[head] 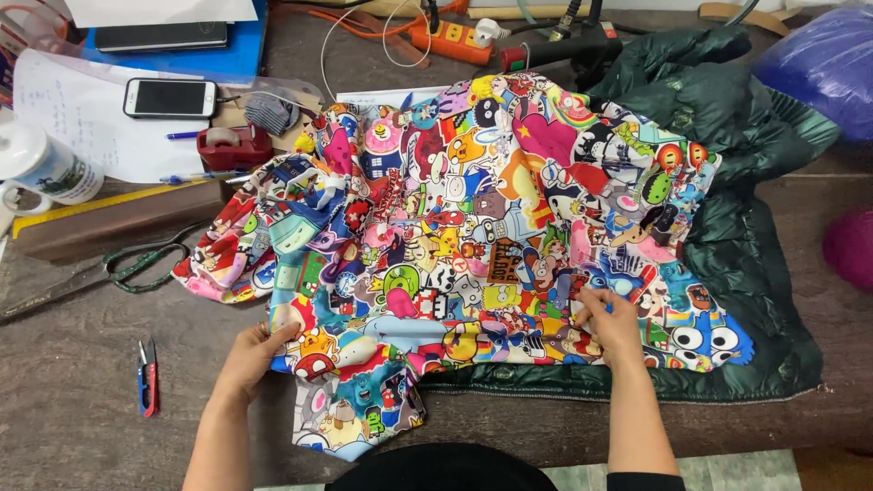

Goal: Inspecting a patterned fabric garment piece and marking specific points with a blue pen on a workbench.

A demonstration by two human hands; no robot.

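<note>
A bright cartoon-print fabric (473, 209) lies spread over a dark green quilted jacket (746, 245) on a wooden table. My left hand (253, 356) pinches the fabric's left edge near the table front. My right hand (607, 320) presses down on the fabric near its lower right, fingers gripping a fold above the jacket's hem. Part of the print hangs over the table's front edge.
Small thread snips (147, 377) lie left of my left hand. Large scissors (100, 268), a yellow ruler (109, 202), a mug (41, 168), a phone (170, 97), a tape dispenser (232, 145) and papers sit at the left. An orange power strip (450, 41) and purple bag (818, 64) are at the back.
</note>
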